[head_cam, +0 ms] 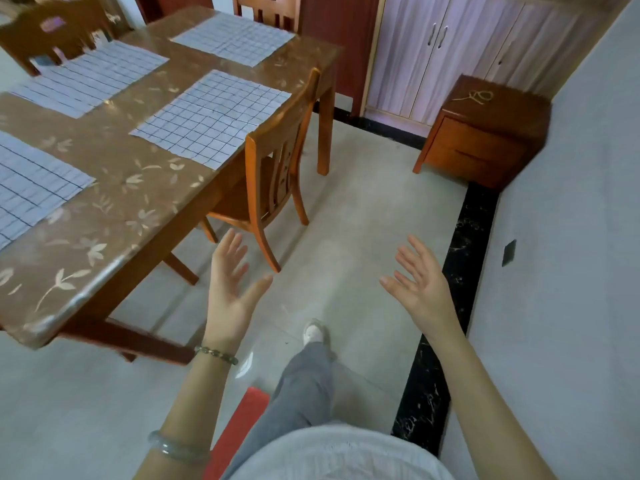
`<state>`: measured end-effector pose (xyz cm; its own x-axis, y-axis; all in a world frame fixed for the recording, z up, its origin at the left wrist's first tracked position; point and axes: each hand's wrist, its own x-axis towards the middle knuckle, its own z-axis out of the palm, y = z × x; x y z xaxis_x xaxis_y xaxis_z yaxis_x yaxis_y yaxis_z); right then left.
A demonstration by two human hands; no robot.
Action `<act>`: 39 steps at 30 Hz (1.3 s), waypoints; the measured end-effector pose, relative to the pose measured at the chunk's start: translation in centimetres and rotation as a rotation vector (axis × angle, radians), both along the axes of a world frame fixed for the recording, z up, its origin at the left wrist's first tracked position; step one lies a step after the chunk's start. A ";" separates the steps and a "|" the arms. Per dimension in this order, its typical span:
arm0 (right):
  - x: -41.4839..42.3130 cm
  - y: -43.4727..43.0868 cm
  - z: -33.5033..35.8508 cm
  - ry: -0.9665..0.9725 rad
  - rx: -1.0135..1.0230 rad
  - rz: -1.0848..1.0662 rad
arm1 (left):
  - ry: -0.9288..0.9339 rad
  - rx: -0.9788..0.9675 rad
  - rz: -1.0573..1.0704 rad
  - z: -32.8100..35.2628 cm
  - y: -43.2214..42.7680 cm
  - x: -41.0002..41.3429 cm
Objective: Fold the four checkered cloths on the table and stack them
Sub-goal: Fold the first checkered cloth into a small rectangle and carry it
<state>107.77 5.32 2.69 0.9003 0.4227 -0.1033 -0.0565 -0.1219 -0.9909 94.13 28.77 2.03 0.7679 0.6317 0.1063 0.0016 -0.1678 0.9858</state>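
Note:
Several white cloths with a dark grid lie flat and unfolded on the brown floral-patterned table (114,216). One cloth (211,117) is near the table's right edge, one cloth (233,38) at the far end, one cloth (91,76) at the far left, and one cloth (31,188) at the near left, cut off by the frame. My left hand (230,287) and my right hand (420,280) are held out over the floor, to the right of the table, palms facing each other, fingers spread, holding nothing.
A wooden chair (273,157) is tucked under the table's right side; two more chairs (266,10) stand at the far side. A wooden nightstand (485,133) and a pale cupboard (460,46) stand by the wall. A red object (239,431) lies on the floor by my leg.

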 end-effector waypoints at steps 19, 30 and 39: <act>30.9 18.6 2.2 -0.033 0.021 0.119 | -0.051 0.067 0.138 1.7 16.0 26.4; 46.0 29.4 1.6 -0.011 0.015 0.388 | -0.066 0.086 0.414 0.9 22.5 36.8; 57.4 41.2 3.6 -0.029 0.029 0.704 | 0.000 0.068 0.683 1.5 25.8 44.8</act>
<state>165.17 46.57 6.29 0.4138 0.9082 -0.0635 0.0529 -0.0936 -0.9942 138.94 54.55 3.49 0.1996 0.9663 0.1629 0.1287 -0.1906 0.9732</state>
